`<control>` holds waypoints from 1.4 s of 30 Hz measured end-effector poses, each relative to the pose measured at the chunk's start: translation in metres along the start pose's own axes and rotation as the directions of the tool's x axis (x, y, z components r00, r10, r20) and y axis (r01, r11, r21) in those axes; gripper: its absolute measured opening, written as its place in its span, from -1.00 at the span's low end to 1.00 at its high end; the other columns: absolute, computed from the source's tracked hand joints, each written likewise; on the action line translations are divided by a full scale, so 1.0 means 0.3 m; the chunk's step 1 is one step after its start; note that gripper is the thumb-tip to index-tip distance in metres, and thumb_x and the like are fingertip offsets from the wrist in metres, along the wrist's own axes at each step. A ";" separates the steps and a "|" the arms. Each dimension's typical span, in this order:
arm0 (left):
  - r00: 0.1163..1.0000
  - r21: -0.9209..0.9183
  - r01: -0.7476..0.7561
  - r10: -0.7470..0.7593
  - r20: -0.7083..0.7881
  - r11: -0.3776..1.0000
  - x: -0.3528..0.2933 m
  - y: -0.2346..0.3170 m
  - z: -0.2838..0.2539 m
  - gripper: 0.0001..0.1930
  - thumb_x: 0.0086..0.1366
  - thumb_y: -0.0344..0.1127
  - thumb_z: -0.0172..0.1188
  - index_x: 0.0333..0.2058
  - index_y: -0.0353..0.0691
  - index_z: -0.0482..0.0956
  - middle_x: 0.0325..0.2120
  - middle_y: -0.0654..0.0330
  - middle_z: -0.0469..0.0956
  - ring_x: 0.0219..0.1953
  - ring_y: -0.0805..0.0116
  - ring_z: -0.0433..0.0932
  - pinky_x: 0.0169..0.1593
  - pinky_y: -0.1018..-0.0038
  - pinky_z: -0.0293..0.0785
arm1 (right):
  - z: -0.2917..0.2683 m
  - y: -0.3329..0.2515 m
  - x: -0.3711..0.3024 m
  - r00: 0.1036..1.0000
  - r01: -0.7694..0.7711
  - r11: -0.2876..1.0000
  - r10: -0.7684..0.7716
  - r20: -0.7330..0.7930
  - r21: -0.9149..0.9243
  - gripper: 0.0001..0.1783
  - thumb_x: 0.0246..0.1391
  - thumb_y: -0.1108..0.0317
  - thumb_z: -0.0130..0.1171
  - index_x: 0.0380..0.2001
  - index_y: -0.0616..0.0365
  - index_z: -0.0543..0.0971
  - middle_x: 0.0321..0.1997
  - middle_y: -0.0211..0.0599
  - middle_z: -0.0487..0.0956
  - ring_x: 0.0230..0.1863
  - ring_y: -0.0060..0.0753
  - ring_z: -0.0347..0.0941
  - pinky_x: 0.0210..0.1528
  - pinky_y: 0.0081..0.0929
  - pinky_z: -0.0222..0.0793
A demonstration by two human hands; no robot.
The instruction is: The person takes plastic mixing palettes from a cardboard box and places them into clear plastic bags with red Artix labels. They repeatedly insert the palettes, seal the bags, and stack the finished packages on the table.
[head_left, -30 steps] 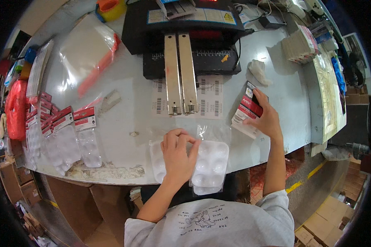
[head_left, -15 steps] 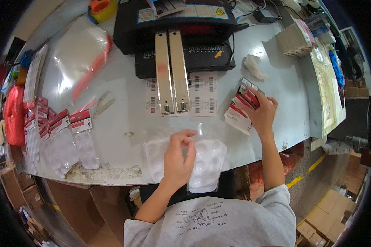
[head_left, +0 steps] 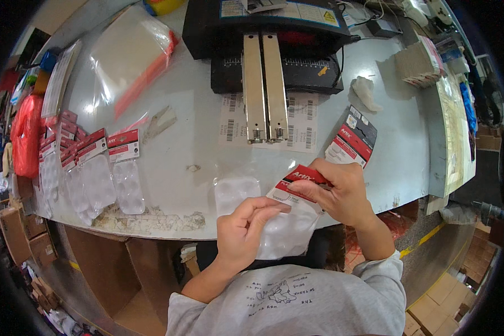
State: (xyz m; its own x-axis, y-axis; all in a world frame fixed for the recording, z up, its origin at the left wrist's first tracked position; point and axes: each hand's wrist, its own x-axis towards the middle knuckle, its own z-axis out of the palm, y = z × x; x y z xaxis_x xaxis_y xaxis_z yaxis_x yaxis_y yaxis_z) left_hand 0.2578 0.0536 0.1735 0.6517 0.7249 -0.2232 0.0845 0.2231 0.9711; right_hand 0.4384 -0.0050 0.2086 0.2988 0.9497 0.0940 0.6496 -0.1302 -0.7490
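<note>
My right hand [head_left: 344, 193] grips a red-and-white header card [head_left: 301, 185] between thumb and fingers, tilted over the top of a clear bag. Inside that bag is a white plastic palette [head_left: 283, 238] with rounded wells, at the table's front edge. My left hand [head_left: 243, 227] is closed, thumb and fingers pinching the bag's top by the card's lower edge; the exact grip is partly hidden. Another white palette [head_left: 235, 191] in clear wrap lies just beyond my left hand. Further right sits a stack of header cards [head_left: 350, 143], its top one black, red and white.
A black machine [head_left: 269, 75] with two metal arms [head_left: 265, 89] stands at the back, over barcode label sheets [head_left: 305, 120]. Carded palettes [head_left: 127, 173] lie at left, near clear bags [head_left: 131, 53]. Bundled cards [head_left: 417, 64] stand at the right rear beside a crumpled white wad [head_left: 365, 94].
My right hand has come from the card stack toward me with a card, over the bagged palette. My left hand has closed at the bag's top. The whole view has shifted slightly.
</note>
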 end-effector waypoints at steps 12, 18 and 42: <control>0.990 0.315 -0.123 0.137 -0.023 0.941 -0.008 -0.006 -0.024 -0.90 0.23 -0.40 0.16 -0.37 -0.31 0.57 -0.72 0.21 0.47 -0.70 0.67 0.29 -0.61 0.65 0.23 | 0.020 0.010 -0.012 0.967 0.256 0.948 -0.251 0.055 -0.187 -0.71 -0.23 0.23 0.41 -0.59 0.17 0.53 -0.69 -0.33 0.46 -0.75 -0.40 0.36 -0.69 -0.55 0.16; 0.961 0.329 -0.102 0.179 -0.212 0.939 -0.016 -0.027 -0.053 -0.86 0.27 -0.38 0.11 -0.38 -0.34 0.57 -0.68 0.28 0.49 -0.64 0.67 0.32 -0.56 0.64 0.25 | -0.024 0.040 -0.034 0.930 -0.355 0.845 0.363 0.059 0.399 -0.77 -0.09 0.32 0.31 -0.42 0.29 0.59 -0.57 -0.28 0.56 -0.69 -0.58 0.43 -0.66 -0.66 0.26; 0.955 0.249 0.063 0.014 -0.295 0.966 0.264 -0.102 -0.081 -0.70 0.36 -0.28 -0.06 -0.54 -0.32 0.32 -0.65 0.30 0.29 -0.53 0.56 0.18 -0.41 0.60 0.20 | 0.176 0.189 0.031 0.762 -0.483 0.311 0.610 0.217 0.818 -0.80 0.08 0.38 0.08 -0.43 0.33 0.56 -0.56 -0.31 0.52 -0.66 -0.60 0.38 -0.62 -0.67 0.27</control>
State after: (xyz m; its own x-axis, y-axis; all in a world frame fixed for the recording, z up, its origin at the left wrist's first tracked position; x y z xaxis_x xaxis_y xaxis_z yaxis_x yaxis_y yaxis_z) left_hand 0.2883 0.1200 0.1242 0.4017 0.8879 -0.2244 0.3105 0.0985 0.9455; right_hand 0.4412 0.0115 0.1324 0.4722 0.7058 -0.5280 -0.5141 -0.2661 -0.8154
